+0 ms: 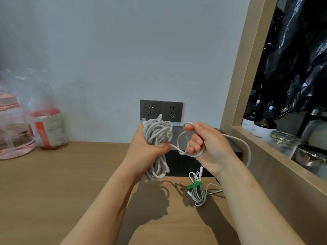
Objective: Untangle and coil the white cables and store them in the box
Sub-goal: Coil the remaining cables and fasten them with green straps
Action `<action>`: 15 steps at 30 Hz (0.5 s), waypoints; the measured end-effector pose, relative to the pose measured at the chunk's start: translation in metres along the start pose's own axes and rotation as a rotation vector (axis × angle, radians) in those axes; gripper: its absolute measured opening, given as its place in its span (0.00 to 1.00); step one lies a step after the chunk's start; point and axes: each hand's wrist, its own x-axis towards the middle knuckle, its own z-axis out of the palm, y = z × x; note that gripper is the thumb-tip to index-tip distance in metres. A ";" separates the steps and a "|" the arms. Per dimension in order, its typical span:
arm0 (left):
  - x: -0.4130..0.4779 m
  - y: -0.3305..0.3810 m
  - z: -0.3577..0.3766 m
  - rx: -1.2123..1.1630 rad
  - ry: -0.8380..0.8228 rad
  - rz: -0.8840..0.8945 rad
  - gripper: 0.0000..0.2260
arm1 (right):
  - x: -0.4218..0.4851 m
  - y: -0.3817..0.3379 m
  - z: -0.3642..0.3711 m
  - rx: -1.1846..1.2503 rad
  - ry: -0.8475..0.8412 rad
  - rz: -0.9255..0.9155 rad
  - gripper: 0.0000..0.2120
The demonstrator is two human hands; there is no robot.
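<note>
My left hand (pixel 141 151) grips a thick bundle of white cable (pixel 158 137) held upright above the wooden table. A strand runs from the bundle to my right hand (pixel 210 147), which pinches a loop of the white cable (pixel 182 138) between thumb and fingers; the rest of that strand trails right and down behind my wrist. A second, thinner white cable coil (pixel 199 191), bound with a green tie (pixel 193 185), lies on the table below my right hand. The black box (pixel 178 165) sits behind both hands, mostly hidden by them.
A dark double wall socket (pixel 161 110) is mounted behind the hands. At the far left stand a pink bottle (pixel 12 133) and a red-lidded cup in a clear bag (pixel 48 128). A wooden frame (pixel 247 85) on the right borders a shelf with bottles and a glass jar (pixel 283 144).
</note>
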 end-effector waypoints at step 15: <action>0.002 -0.038 0.008 0.230 -0.321 0.035 0.20 | 0.004 0.032 -0.008 0.338 -0.091 0.106 0.15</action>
